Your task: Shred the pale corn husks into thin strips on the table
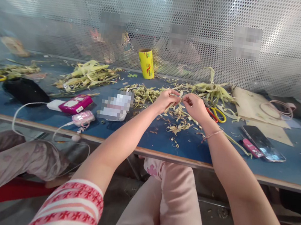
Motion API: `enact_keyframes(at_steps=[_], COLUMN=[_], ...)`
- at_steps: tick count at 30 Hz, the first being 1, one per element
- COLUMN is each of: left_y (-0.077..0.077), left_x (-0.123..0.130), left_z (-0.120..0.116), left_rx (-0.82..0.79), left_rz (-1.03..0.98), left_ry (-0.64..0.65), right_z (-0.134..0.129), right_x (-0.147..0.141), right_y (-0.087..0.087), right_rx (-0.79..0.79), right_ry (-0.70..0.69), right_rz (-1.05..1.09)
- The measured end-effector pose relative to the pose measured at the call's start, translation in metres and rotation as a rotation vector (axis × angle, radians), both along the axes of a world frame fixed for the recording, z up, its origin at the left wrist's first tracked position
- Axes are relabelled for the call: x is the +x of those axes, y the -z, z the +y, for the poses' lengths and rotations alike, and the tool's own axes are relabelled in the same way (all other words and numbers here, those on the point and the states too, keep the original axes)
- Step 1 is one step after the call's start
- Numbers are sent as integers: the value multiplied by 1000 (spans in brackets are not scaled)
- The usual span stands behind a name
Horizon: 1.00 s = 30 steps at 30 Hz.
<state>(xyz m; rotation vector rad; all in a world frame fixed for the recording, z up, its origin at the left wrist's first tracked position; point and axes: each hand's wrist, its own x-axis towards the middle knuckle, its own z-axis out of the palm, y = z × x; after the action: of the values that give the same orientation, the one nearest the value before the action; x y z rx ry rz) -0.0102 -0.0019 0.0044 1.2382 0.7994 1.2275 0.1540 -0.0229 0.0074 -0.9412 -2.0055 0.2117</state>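
Observation:
My left hand point(166, 100) and my right hand point(196, 106) meet over the middle of the table, fingers pinched together. A small pale plant strip point(181, 95) shows between their fingertips; its exact shape is too small to make out. Below and behind the hands lie curly yellow-green plant scraps point(144, 94) and drier shavings point(179, 127). Just right of my right hand rest scissors with yellow and red handles point(219, 115), partly hidden by the hand. A heap of long pale green strips point(213, 91) lies behind it.
A yellow printed roll point(147, 64) stands against the perforated metal wall point(212, 8). At left are a strip pile point(90, 74), magenta device point(76, 103), black pouch point(25, 90) and cables. Right, brown paper point(254, 106) and a phone point(262, 142). Another person's legs point(10, 166) are at left.

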Motion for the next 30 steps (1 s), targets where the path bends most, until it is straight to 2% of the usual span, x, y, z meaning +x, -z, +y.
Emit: enact_keyframes(at_steps=[5, 12, 22, 30], left_y=[-4, -4, -1, -6], left_x=[0, 0, 0, -1], left_z=[-6, -4, -2, -7], left_rx=[-30, -44, -65, -92], left_rz=[-2, 11, -14, 47], left_ry=[21, 24, 59, 69], right_z=[-1, 2, 8, 9], right_x=[-1, -1, 2, 1], right_y=[-4, 0, 5, 6], right_rx=[-56, -121, 68, 103], right_ry=[39, 61, 160, 143], right_rz=[58, 112, 18, -1])
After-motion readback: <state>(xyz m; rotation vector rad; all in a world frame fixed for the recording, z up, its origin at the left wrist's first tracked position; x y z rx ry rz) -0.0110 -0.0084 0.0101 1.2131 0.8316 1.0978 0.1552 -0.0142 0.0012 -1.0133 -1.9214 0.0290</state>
